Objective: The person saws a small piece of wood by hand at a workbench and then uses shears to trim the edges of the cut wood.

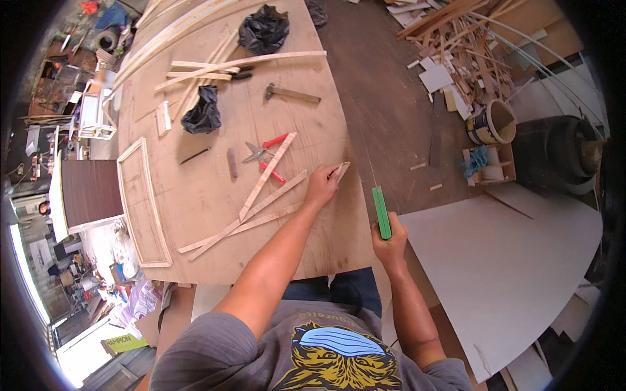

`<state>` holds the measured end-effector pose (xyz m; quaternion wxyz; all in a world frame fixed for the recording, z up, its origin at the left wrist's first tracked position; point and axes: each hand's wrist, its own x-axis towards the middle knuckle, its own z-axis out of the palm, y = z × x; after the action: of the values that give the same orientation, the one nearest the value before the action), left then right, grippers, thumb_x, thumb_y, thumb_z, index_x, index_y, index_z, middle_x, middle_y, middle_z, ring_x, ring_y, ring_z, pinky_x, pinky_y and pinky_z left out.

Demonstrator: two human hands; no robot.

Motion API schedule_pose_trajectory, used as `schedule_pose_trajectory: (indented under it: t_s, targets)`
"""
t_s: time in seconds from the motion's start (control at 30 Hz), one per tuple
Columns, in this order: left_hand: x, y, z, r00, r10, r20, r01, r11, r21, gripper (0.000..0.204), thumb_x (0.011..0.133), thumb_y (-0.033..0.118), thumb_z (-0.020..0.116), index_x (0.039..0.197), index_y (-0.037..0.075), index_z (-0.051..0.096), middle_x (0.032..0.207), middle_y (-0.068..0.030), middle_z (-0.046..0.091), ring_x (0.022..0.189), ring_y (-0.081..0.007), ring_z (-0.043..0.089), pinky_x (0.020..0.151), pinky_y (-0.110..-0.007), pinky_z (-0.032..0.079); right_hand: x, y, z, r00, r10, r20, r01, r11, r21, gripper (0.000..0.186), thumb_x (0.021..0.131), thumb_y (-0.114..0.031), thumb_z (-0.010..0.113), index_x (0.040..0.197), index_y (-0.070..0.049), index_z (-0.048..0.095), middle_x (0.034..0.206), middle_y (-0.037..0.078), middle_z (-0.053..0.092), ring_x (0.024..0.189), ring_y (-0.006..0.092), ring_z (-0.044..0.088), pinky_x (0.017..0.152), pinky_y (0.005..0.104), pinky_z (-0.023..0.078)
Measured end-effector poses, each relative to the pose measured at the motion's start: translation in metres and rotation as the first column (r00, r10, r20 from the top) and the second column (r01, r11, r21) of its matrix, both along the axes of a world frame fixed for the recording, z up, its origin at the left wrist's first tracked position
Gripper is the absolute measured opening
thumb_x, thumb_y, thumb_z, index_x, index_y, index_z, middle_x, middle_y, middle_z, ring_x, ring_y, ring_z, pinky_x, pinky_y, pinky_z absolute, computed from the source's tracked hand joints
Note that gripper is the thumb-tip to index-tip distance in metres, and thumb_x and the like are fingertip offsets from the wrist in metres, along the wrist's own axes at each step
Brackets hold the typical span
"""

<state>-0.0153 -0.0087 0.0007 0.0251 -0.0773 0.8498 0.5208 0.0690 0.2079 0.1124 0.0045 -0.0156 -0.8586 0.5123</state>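
My left hand (321,186) is closed on a light wooden strip (343,169), whose pointed end sticks out near the table's right edge. How far this strip runs back under my hand I cannot tell. In my right hand (390,237) is a saw with a green handle (382,214), held just off the table's right side. Its thin blade (372,166) is seen nearly edge-on, pointing away from me. Left of my left hand, several wooden strips (225,233) lie crossed. One of them rests over red-handled snips (255,152).
On the wooden table (306,251) are a hammer (292,94), black plastic bags (264,30), a marker-like dark stick (195,155) and a wooden frame (145,202). To the right lie a white board (508,260), a bucket (492,122) and a scrap-wood heap (460,62).
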Motion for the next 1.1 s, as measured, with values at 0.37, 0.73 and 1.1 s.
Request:
schedule_pose_trajectory:
  t_s: [0.37, 0.73, 1.1]
  targets:
    - [0.047, -0.087, 0.057, 0.957, 0.254, 0.143, -0.260, 0.965, 0.021, 0.043, 0.102, 0.041, 0.061, 0.104, 0.001, 0.075, 0.074, -0.0038, 0.066, 0.062, -0.0098, 0.057, 0.062, -0.029, 0.047, -0.027, -0.039, 0.017, 0.948, 0.289, -0.135, -0.261, 0.946, 0.193, 0.017, 0.080, -0.008, 0.071, 0.089, -0.006, 0.057, 0.070, 0.020, 0.059, 0.069, 0.0428, 0.064, 0.059, 0.0473, 0.051]
    - [0.187, -0.192, 0.090, 0.725, 0.684, 0.084, -0.665, 0.726, -0.177, 0.049, 0.100, 0.049, 0.062, 0.086, 0.002, 0.070, 0.066, -0.0052, 0.061, 0.065, -0.0135, 0.055, 0.062, -0.034, 0.045, -0.030, -0.176, 0.007, 0.430, 0.881, -0.196, -0.766, 0.472, 0.437, 0.034, 0.085, -0.036, 0.071, 0.096, -0.007, 0.058, 0.084, 0.014, 0.065, 0.078, 0.0345, 0.068, 0.068, 0.0469, 0.054]
    - [0.266, -0.263, 0.078, 0.716, 0.679, 0.160, -0.626, 0.727, -0.281, 0.054, 0.102, 0.050, 0.057, 0.097, -0.002, 0.068, 0.074, -0.0173, 0.063, 0.065, -0.0309, 0.058, 0.062, -0.043, 0.045, -0.076, -0.307, -0.026, 0.121, 0.967, -0.225, -0.715, 0.242, 0.656, 0.033, 0.077, -0.025, 0.072, 0.107, -0.012, 0.067, 0.099, 0.013, 0.064, 0.104, 0.0338, 0.060, 0.098, 0.0487, 0.045]
